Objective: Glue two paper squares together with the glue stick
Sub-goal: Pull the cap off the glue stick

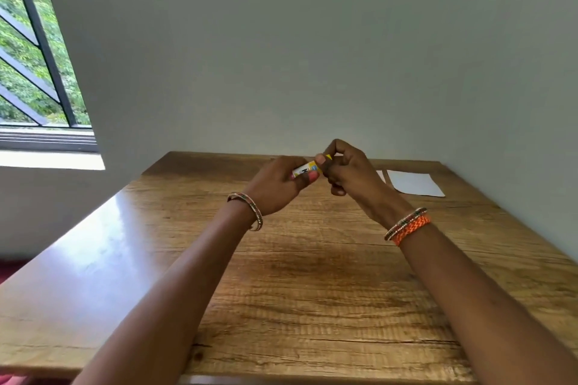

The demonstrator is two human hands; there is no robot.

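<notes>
A small white and yellow glue stick (306, 169) is held level above the far middle of the wooden table (312, 275). My left hand (278, 187) grips its body from the left. My right hand (347, 173) pinches its yellow end between thumb and fingers. A white paper square (414, 183) lies flat at the far right of the table, near the wall. The edge of a second white sheet (381, 176) shows just left of it, mostly hidden behind my right hand.
The table stands in a corner, with grey walls at the back and on the right. A barred window (34, 50) is at the upper left. The table's left edge drops off beside a reddish floor patch.
</notes>
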